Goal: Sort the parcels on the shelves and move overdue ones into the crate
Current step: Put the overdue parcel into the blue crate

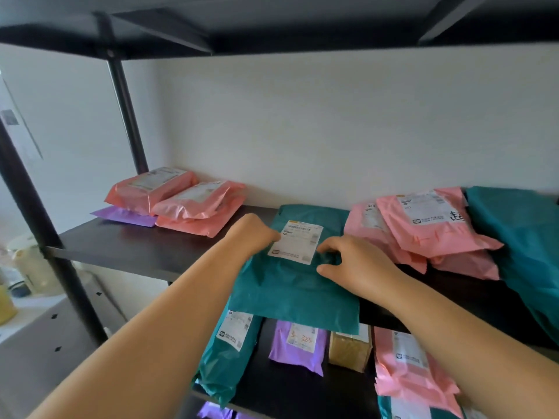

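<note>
A teal parcel [290,288] with one white label [296,241] lies on the middle shelf [127,249], its near end overhanging the edge. The left hand [254,234] grips its left side; the right hand [357,264] pinches the film beside the label. Flanking it: three pink parcels [196,201] and one purple parcel [121,214] at left, and a pink pile [423,234] and a second teal bag [520,237] at right.

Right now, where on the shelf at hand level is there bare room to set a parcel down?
Front-left of the shelf is bare, between the pink pile and the teal parcel held by the left hand and right hand. Right side is crowded: pink stack against a teal bag.
</note>
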A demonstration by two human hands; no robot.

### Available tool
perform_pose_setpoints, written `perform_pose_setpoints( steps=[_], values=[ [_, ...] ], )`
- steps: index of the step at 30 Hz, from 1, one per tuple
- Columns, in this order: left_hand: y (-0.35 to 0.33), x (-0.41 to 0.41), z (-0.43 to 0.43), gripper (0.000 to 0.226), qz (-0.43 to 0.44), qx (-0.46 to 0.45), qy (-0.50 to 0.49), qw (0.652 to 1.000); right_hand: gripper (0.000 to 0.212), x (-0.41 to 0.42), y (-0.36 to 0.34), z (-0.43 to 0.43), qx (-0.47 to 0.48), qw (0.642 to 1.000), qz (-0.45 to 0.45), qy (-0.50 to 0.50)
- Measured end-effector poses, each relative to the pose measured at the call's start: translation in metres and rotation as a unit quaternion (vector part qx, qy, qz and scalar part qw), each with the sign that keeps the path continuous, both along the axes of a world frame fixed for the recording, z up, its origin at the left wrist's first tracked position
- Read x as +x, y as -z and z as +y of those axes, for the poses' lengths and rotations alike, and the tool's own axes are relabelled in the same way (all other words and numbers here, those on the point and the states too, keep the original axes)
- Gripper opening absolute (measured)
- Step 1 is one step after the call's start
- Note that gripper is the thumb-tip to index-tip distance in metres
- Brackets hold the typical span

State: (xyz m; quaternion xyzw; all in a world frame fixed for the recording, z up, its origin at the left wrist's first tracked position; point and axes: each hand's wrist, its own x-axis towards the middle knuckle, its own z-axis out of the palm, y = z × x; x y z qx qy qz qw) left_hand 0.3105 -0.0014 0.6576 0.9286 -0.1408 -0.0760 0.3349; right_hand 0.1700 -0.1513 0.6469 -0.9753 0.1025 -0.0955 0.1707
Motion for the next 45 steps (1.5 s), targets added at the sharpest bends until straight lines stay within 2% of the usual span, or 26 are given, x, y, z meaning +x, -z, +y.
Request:
perform_pose_setpoints(
  steps=[4, 6, 9, 13, 17, 20, 24, 27, 38, 42, 45],
  values=[
    [-0.002, 0.015, 0.009, 0.029, 0.099, -0.102, 0.018, 0.990, 0.035, 0.004, -0.002, 0.011, 0.014, 0.999, -0.005, 0.035],
    [-0.003, 0.018, 0.016, 0.019, 0.157, -0.168, 0.026, 0.973, 0.034, 0.005, -0.003, 0.017, 0.031, 0.998, -0.008, 0.053],
    [0.001, 0.026, 0.023, 0.022, 0.218, -0.230, 0.063, 0.946, 0.035, 0.003, 0.000, 0.026, 0.063, 0.995, -0.023, 0.078],
    [0.006, 0.035, 0.029, 0.022, 0.244, -0.287, 0.093, 0.922, 0.038, 0.002, 0.003, 0.038, 0.116, 0.987, -0.053, 0.100],
    [0.007, 0.034, 0.039, 0.022, 0.244, -0.341, 0.141, 0.897, 0.052, 0.002, 0.001, 0.050, 0.184, 0.963, -0.130, 0.148],
    [0.003, 0.032, 0.047, 0.024, 0.252, -0.383, 0.167, 0.873, 0.054, 0.004, -0.005, 0.053, 0.255, 0.933, -0.189, 0.169],
    [-0.005, 0.028, 0.050, 0.021, 0.253, -0.415, 0.189, 0.853, 0.053, 0.006, -0.015, 0.051, 0.394, 0.872, -0.234, 0.171],
    [-0.009, 0.024, 0.051, 0.023, 0.247, -0.435, 0.204, 0.842, 0.054, 0.006, -0.018, 0.049, 0.428, 0.859, -0.234, 0.154],
    [-0.022, 0.018, 0.054, 0.025, 0.202, -0.468, 0.217, 0.833, 0.038, 0.010, -0.025, 0.051, 0.382, 0.871, -0.277, 0.134],
    [-0.022, 0.020, 0.054, 0.027, 0.166, -0.452, 0.198, 0.854, 0.036, 0.014, -0.024, 0.048, 0.399, 0.866, -0.270, 0.136],
    [-0.018, 0.027, 0.054, 0.024, 0.119, -0.420, 0.161, 0.885, 0.032, 0.019, -0.023, 0.046, 0.446, 0.844, -0.266, 0.135]
  ],
)
